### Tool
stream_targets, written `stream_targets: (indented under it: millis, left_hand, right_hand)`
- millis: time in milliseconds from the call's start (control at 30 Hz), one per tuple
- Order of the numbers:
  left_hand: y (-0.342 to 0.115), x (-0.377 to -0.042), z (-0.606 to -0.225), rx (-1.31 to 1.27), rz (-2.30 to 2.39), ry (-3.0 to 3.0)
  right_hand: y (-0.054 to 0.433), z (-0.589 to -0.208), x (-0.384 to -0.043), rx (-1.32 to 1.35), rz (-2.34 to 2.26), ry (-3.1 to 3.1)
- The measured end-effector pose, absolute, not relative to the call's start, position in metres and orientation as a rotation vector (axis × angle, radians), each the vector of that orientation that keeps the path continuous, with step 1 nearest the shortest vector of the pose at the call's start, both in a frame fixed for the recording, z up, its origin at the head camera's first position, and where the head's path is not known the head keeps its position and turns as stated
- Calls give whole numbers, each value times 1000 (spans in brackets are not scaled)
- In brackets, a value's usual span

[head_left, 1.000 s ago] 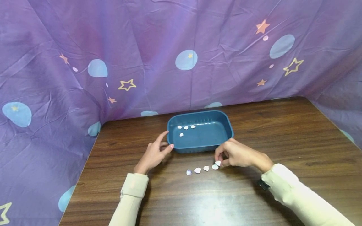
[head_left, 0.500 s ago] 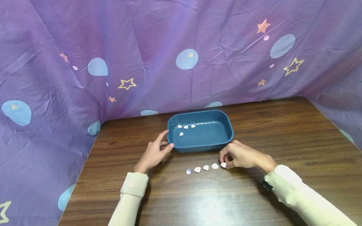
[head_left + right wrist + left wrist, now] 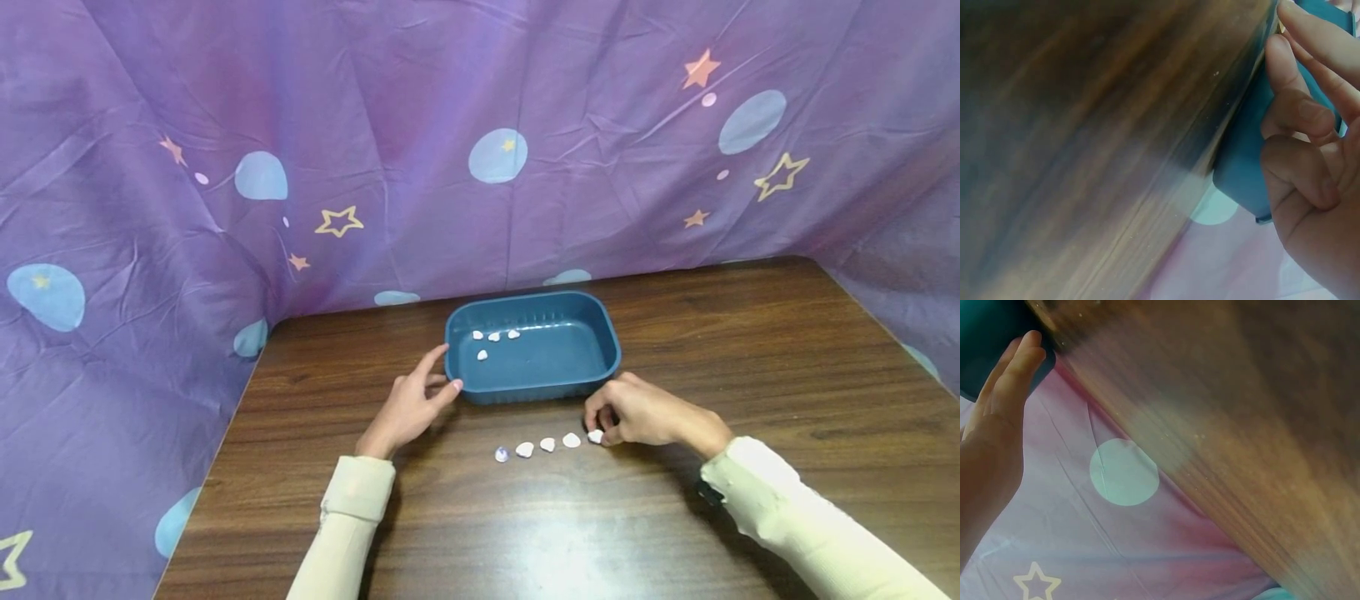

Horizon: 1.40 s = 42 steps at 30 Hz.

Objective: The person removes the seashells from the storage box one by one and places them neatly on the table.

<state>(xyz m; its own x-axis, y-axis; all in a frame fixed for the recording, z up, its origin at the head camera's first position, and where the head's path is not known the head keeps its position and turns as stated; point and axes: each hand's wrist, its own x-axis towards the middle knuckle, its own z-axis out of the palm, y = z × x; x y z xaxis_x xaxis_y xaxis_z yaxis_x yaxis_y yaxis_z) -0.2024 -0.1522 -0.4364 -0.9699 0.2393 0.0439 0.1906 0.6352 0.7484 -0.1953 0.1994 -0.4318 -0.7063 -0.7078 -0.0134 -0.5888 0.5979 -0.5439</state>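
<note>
Right hand (image 3: 643, 412) pinches one of five pieces (image 3: 596, 437); spread left hand (image 3: 408, 407) touches one bin (image 3: 558, 357) holding four.

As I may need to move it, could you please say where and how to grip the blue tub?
Probably by the rim at both short ends, one hand from each side: the blue tub is oblong, the left hand touches one end, the other is uncovered; white pieces inside call for level handling.

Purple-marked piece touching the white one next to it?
Apart. Head view: a strip of table shows between the purple-marked piece and the white piece.
</note>
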Motion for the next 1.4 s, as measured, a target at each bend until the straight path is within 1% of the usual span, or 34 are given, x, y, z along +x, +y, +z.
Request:
stream_targets:
  millis: [967,1400]
  left_hand:
    - [-151,-201,-433,369,1273,2780]
    - [-151,-201,-432,352,1268,2774]
  right_hand:
    - [197,-431,-195,-1074,-701,2624]
    - [191,-425,-198,-1176,-667,2585]
